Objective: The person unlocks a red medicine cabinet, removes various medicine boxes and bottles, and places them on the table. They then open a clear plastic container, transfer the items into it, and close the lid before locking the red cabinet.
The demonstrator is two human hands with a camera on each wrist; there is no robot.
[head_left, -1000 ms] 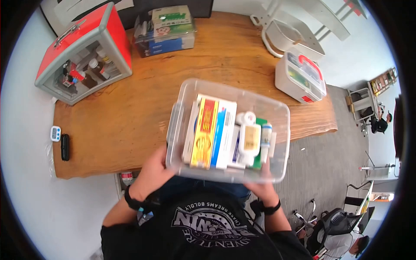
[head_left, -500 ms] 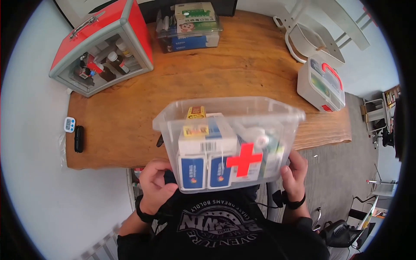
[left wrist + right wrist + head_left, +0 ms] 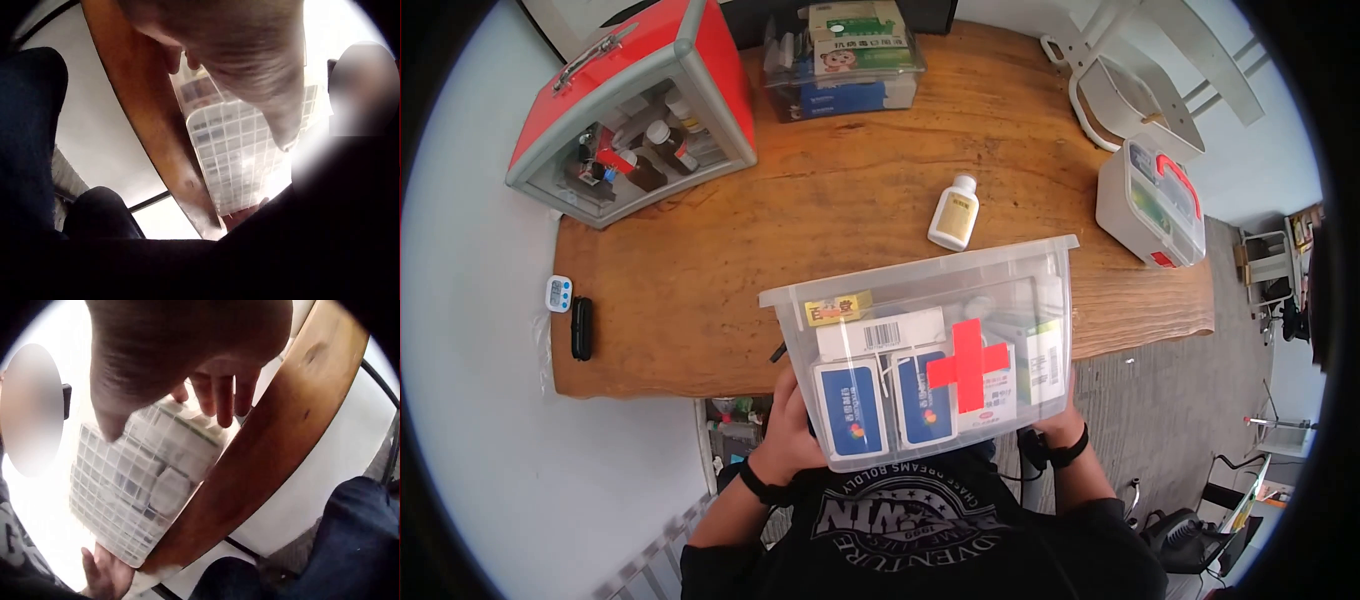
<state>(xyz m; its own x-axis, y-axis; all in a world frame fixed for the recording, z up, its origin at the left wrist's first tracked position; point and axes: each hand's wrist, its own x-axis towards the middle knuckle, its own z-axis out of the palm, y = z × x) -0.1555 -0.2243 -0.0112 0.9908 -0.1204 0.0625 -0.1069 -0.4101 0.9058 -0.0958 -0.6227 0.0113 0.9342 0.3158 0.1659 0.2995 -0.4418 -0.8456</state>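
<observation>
A clear plastic box [image 3: 920, 270] with a red cross on its side is held up at the table's near edge, tipped with its opening toward the tabletop. My left hand [image 3: 788, 432] grips its left end, and my right hand [image 3: 1063, 424] holds the right end, partly hidden behind it. Medicine cartons [image 3: 847, 408] show through the wall. From below, the left wrist view has the gridded box bottom [image 3: 234, 156] between the hands; in the right wrist view, fingers [image 3: 224, 403] reach round its edge. Beyond the box, a white bottle [image 3: 954, 213] lies on the wooden table [image 3: 820, 190].
A red and silver case [image 3: 640, 110] with bottles stands at the back left, beside a clear box of cartons [image 3: 850, 95]. At the right are a white first-aid box [image 3: 1150, 205] and a white chair [image 3: 1140, 95]. A small timer [image 3: 559, 293] and black case [image 3: 581, 328] lie left.
The box has tipped away from the person, turning its red-cross side upward. The white bottle, inside the box a second ago, now lies on the table. Both hands keep hold of the box.
</observation>
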